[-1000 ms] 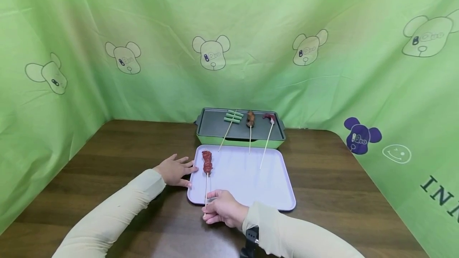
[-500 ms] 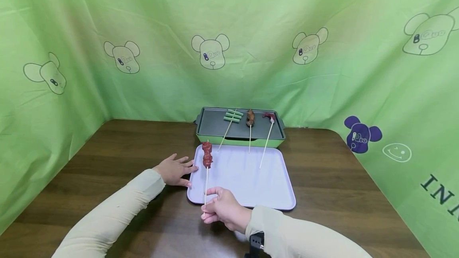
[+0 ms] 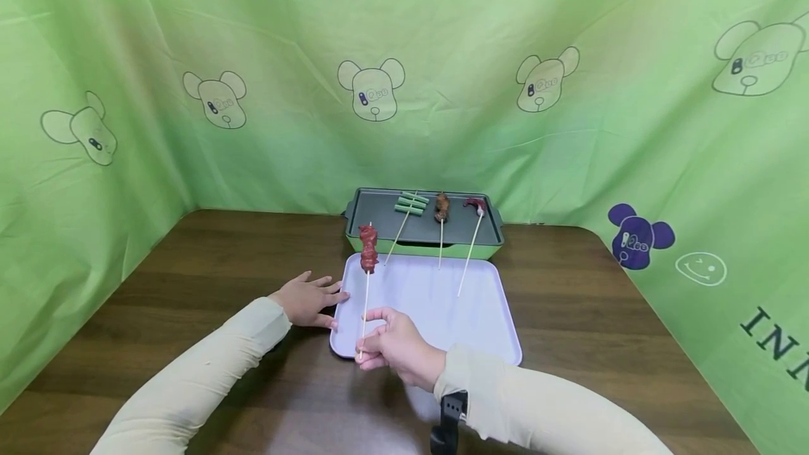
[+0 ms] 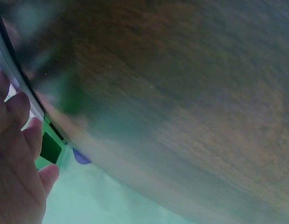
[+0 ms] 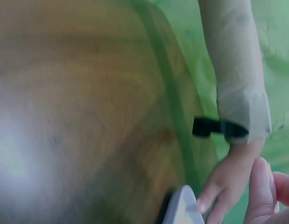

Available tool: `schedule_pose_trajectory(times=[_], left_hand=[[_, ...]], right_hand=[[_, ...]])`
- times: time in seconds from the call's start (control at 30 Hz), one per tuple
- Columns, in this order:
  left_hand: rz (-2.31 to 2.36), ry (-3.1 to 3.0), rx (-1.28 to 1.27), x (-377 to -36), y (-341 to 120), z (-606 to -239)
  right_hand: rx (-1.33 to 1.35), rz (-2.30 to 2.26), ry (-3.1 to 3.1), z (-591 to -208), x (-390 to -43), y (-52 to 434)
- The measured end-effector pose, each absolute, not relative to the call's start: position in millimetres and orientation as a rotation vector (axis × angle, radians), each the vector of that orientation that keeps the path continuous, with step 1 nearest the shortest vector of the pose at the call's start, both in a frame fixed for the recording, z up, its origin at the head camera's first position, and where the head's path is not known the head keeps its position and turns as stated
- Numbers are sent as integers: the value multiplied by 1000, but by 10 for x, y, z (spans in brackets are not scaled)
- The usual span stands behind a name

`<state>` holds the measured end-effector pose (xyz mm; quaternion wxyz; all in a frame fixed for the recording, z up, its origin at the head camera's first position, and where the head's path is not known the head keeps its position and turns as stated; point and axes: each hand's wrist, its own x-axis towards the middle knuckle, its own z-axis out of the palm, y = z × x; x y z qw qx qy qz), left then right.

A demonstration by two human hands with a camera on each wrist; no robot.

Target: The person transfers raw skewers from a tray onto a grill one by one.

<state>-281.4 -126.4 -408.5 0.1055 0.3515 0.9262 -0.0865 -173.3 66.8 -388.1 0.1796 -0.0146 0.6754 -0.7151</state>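
My right hand (image 3: 401, 346) pinches the lower end of a bamboo skewer threaded with red meat (image 3: 369, 249). The skewer points away from me over the left part of a pale lilac tray (image 3: 436, 300). Its meat overlaps the front left corner of a green grill (image 3: 480, 253) in the head view. My left hand (image 3: 307, 300) lies at the tray's left edge, fingers spread and fingertips on the rim. In the left wrist view that hand (image 4: 16, 154) shows beside the tray's rim (image 4: 23, 88). The right wrist view catches only a thumb and finger (image 5: 259, 186) at its lower right.
On the grill's dark plate lie a skewer of green vegetable pieces (image 3: 411, 202), a brown meat skewer (image 3: 442, 207) and a skewer with a dark red curled piece (image 3: 474, 205). Their sticks reach out over the tray. A green printed curtain (image 3: 455, 153) surrounds the wooden table (image 3: 253, 251).
My right hand has raised the red meat skewer off the tray and carried it forward, its tip now over the grill's front left edge. The left hand has stayed put.
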Motion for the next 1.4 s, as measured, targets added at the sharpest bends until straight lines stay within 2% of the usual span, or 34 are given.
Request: schedule_pose_trajectory(times=[0.67,1.17,1.4], left_hand=[[-339,2717,1024,-2812,-1248,-4071],[-348,2726,1006,-2813,-1239,-4074],[-345,2723,998,-2802,-1227,-4061]], right_hand=[[93,-2099,1899,-3914,-2504,626],[194,-2161,1941,-3705,-2950,624],[216,-2105,1926,-3704,-3042,688]])
